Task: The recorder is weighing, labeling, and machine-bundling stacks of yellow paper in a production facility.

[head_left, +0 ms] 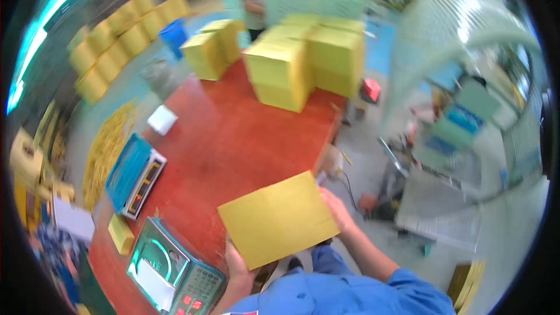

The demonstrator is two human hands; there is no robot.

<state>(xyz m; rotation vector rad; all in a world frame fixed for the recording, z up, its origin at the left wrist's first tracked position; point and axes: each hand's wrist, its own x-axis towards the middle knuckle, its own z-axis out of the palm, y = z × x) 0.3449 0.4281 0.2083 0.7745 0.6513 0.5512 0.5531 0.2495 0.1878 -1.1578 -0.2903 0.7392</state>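
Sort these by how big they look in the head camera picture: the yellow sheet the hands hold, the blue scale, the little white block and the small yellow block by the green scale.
1. Yellow sheet, though it is nearest the camera.
2. Blue scale.
3. The white block and small yellow block look about alike; the fisheye bend makes ranking them unsure.

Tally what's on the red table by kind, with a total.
Yellow sheet stacks: 2
Scales: 2
Small yellow block: 1
White pad: 1
Flat yellow sheet, held over the edge by left hand and right hand: 1
Total: 7
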